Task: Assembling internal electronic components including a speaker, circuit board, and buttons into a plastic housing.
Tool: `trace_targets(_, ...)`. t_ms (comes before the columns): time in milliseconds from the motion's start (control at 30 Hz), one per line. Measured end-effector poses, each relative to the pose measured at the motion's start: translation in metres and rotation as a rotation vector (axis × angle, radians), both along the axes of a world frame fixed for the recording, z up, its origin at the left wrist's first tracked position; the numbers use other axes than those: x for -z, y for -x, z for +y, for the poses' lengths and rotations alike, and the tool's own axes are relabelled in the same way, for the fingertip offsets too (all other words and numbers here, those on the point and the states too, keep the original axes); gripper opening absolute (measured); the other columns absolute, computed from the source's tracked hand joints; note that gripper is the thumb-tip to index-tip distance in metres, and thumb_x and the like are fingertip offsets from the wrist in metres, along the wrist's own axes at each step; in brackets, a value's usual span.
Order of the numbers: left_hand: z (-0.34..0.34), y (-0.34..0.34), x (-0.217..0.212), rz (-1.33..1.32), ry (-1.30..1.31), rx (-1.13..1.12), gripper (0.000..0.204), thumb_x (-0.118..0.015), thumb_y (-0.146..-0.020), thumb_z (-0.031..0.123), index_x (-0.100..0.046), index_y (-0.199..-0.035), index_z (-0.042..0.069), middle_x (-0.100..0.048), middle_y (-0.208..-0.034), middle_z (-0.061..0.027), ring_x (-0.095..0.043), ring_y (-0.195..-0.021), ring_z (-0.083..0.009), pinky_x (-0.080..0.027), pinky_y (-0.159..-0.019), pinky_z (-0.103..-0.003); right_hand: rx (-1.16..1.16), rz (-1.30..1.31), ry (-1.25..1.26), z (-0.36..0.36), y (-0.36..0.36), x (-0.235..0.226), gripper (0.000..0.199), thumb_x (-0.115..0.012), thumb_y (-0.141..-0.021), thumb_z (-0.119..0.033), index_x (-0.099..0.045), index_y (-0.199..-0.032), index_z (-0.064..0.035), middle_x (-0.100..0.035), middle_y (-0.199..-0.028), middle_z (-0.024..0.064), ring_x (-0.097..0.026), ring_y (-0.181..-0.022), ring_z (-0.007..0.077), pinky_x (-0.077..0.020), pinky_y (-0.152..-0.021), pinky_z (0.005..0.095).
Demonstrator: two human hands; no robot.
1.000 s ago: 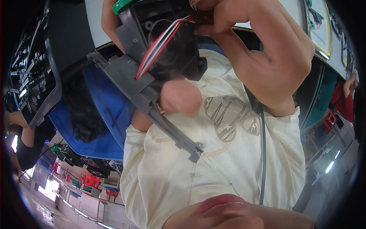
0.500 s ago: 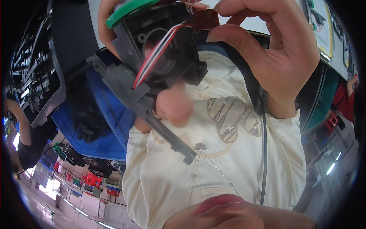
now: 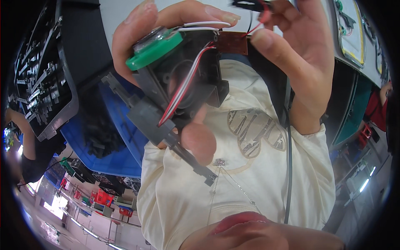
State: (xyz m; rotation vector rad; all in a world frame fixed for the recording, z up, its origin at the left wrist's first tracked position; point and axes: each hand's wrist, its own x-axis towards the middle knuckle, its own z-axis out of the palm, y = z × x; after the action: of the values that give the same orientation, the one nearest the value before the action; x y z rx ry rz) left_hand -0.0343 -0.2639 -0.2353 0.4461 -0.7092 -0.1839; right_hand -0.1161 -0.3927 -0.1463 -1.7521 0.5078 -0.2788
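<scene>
My left hand (image 3: 125, 43) is wrapped round a black plastic housing (image 3: 166, 77), its fingers over the top and a blurred fingertip below. A green round cap (image 3: 156, 51) sits on the housing's upper left. A dark grey arm-shaped part (image 3: 150, 118) slants down from it. Red and white wires (image 3: 183, 87) cross its face, and white wires (image 3: 200, 28) run along the top edge. Beside them a brown circuit board (image 3: 234, 43) sticks out to the right. My right hand (image 3: 306, 62) is closed on red and black wires (image 3: 265, 14) leading to a small black part (image 3: 246, 4), partly cut off.
At the left, a black tray (image 3: 68, 100) holds many metal-looking pieces. A blue bin (image 3: 121, 160) with dark parts stands below it. A white table (image 3: 112, 12) lies beyond my hands. Co-workers' arms (image 3: 27, 133) show at both sides. A dark cable (image 3: 289, 175) hangs before my shirt.
The housing has shifted slightly right and down and turned, showing more of the green cap. My right hand has risen, and the wires with the small black part have come into view.
</scene>
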Motion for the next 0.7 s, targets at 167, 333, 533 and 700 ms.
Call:
trace_targets(167, 0.017, -0.012, 0.006, -0.052, -0.223, -0.035, 0.099, -0.071, -0.077, 0.065, -0.030, -0.152, 0.015, -0.046, -0.137, -0.0255, -0.049, -0.127, -0.0457, -0.047, -0.108, -0.055, 0.064, -0.450, -0.251, -0.001, 0.030, 0.056, 0.044, -0.069, -0.089, -0.001, -0.048, -0.127, -0.0006, -0.055, -0.124, 0.0125, -0.062, -0.099, 0.0218, -0.0492, -0.089, 0.0323)
trace_targets(333, -0.001, -0.007, 0.011, -0.050, -0.053, 0.067, 0.101, -0.071, -0.078, 0.065, -0.029, -0.153, 0.011, -0.049, -0.134, -0.0258, -0.052, -0.124, -0.0467, -0.050, -0.104, -0.056, 0.026, -0.369, -0.571, 0.015, 0.032, 0.064, 0.046, -0.070, -0.094, -0.012, -0.042, -0.129, -0.0013, -0.062, -0.119, 0.0146, -0.066, -0.097, 0.0251, -0.0522, -0.085, 0.0375)
trace_targets(533, -0.004, -0.007, 0.006, -0.030, 0.024, 0.080, 0.107, -0.068, -0.075, 0.071, -0.026, -0.155, 0.013, -0.050, -0.133, -0.0266, -0.054, -0.120, -0.0473, -0.052, -0.101, -0.057, 0.075, -0.329, -0.885, 0.019, 0.015, 0.042, 0.060, -0.072, -0.091, -0.002, -0.032, -0.136, -0.0017, -0.058, -0.122, 0.0197, -0.061, -0.113, 0.0219, -0.0513, -0.098, 0.0354)
trace_targets(700, -0.007, 0.000, 0.003, 0.048, 0.092, 0.024, 0.110, -0.064, -0.073, 0.076, -0.025, -0.155, 0.015, -0.050, -0.132, -0.0263, -0.056, -0.117, -0.0467, -0.052, -0.100, -0.057, -0.102, -0.397, -1.215, 0.012, 0.011, 0.045, 0.060, -0.068, -0.092, 0.003, -0.031, -0.138, -0.0023, -0.058, -0.124, 0.0243, -0.060, -0.121, 0.0281, -0.0514, -0.103, 0.0407)
